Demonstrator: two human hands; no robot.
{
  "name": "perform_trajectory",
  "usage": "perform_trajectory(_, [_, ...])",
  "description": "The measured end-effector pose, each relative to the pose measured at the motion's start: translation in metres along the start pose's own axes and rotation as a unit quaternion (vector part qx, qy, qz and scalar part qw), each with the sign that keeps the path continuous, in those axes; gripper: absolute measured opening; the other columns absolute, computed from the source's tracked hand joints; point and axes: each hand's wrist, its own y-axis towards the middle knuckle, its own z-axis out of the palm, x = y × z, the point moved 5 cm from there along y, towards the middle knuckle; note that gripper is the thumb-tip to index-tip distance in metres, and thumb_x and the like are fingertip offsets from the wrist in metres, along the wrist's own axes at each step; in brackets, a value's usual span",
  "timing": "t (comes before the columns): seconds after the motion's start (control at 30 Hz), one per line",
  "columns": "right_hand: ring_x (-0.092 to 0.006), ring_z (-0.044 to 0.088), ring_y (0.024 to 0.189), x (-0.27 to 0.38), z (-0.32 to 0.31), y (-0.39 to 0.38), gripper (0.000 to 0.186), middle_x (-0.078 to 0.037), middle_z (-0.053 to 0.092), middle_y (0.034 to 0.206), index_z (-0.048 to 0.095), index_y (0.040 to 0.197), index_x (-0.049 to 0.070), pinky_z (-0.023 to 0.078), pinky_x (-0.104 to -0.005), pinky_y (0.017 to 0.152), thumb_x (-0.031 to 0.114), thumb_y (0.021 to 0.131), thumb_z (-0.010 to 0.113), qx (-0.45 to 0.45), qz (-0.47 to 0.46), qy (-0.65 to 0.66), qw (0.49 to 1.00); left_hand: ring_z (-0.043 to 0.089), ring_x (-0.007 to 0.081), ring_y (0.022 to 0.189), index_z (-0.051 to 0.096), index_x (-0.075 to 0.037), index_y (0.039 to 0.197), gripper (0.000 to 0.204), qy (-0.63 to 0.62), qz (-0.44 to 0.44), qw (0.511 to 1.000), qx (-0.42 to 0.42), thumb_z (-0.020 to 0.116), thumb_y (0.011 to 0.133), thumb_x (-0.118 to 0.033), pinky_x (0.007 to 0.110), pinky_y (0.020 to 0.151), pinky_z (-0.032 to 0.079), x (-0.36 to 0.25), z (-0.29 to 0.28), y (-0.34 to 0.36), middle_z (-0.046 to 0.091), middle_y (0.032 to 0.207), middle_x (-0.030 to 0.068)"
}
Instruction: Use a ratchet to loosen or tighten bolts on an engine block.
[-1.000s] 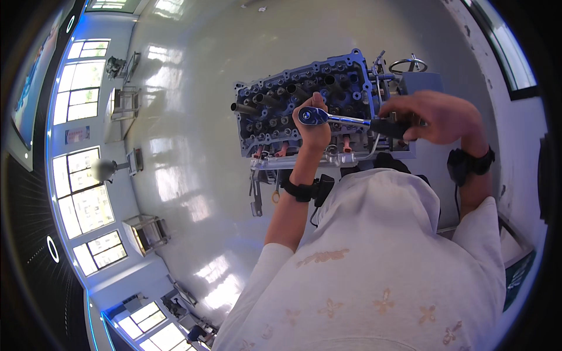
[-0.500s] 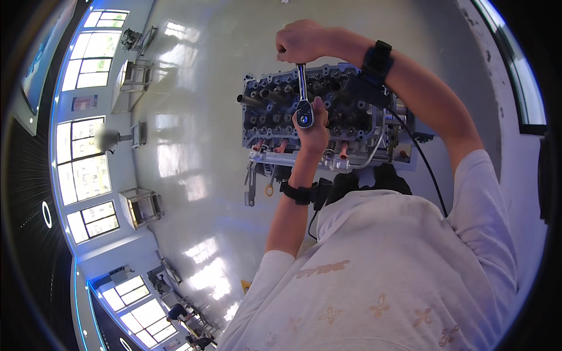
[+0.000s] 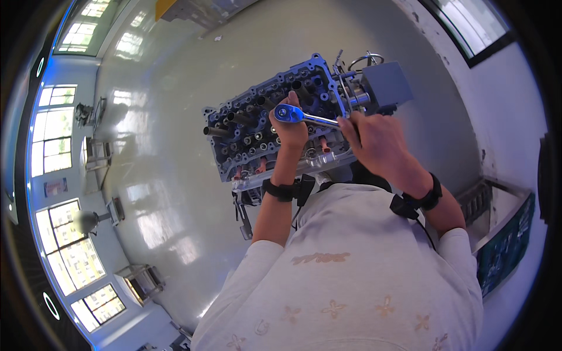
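A shiny ratchet wrench (image 3: 319, 120) lies across the engine cylinder head (image 3: 213, 167), its round head over the bolt rows. Just beneath that round head, my left hand (image 3: 288, 130) is closed around the tool, thumb pointing away from me. Whatever socket or extension sits below is hidden by this hand. On the right, my right hand (image 3: 377, 143) grips the end of the handle, which points to the right. Several dark tubes (image 3: 239, 119) stick up from the cylinder head, and orange-red parts (image 3: 261, 165) line its near side.
A grey box (image 3: 387, 83) and metal pipes are attached at the engine's right end. Black straps with small boxes (image 3: 288, 189) circle both wrists, trailing cables. To the right are a wall and a dark green panel (image 3: 506, 245). Work tables (image 3: 140, 282) stand along the left windows.
My right hand has swept the ratchet handle from pointing away from me round to the right. My left hand stays at the ratchet head. The whole view has turned and shifted.
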Motion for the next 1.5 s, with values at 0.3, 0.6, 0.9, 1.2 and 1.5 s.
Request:
perform_trajectory(0.3, [-0.0349,0.065,0.066,-0.002,0.006,-0.01,0.02,-0.016,0.063,0.065,0.06,0.079,0.003,0.05,-0.0448,0.063,0.021,0.079,0.067,0.003,0.028,0.017,0.999,0.03,0.0034,0.047,0.048,-0.007,0.059,0.041,-0.052,0.009,0.998,0.024,0.063,0.095,-0.019,0.025,0.045,0.021,0.007,-0.002,0.001,0.037,0.054,-0.0061])
perform_trajectory(0.6, [-0.0328,0.066,0.077,-0.022,-0.016,0.132,0.018,-0.013,0.066,0.076,0.065,0.078,0.005,0.05,-0.042,0.075,0.019,0.07,0.072,0.023,-0.121,-0.164,0.979,0.037,0.0041,0.053,0.058,0.0,0.076,0.017,-0.007,0.028,0.997,-0.072,0.06,0.093,-0.001,0.024,0.048,0.027,0.014,-0.011,-0.009,0.047,0.061,-0.0045])
perform_trajectory(0.9, [-0.0168,0.056,0.108,0.108,0.047,0.222,0.017,-0.001,0.06,0.094,0.065,0.084,0.012,0.033,-0.0424,0.107,0.013,0.069,0.074,0.016,-0.524,-0.267,0.809,0.025,0.0046,0.045,0.037,-0.01,0.061,0.044,0.023,-0.068,0.995,-0.069,0.056,0.098,-0.023,0.027,0.044,0.017,-0.009,-0.001,-0.01,0.031,0.051,-0.0054])
perform_trajectory(1.2, [-0.0182,0.056,0.109,0.125,0.048,0.194,0.014,-0.001,0.063,0.094,0.067,0.083,0.012,0.019,-0.0468,0.118,0.011,0.069,0.07,0.009,-0.57,-0.271,0.775,0.026,0.0052,0.046,0.037,-0.011,0.059,0.046,0.073,-0.027,0.996,-0.045,0.052,0.1,-0.024,0.027,0.045,0.019,-0.01,-0.007,-0.016,0.032,0.052,-0.0055])
perform_trajectory(1.5, [-0.0309,0.065,0.061,0.034,-0.01,0.073,0.023,-0.011,0.062,0.061,0.052,0.096,0.0,0.049,-0.042,0.078,0.015,0.082,0.063,0.167,-0.288,-0.21,0.919,0.032,0.0035,0.06,0.042,-0.005,0.067,0.033,0.032,0.055,0.995,-0.083,0.061,0.094,-0.009,0.024,0.052,0.03,-0.035,-0.005,-0.008,0.039,0.057,-0.0049])
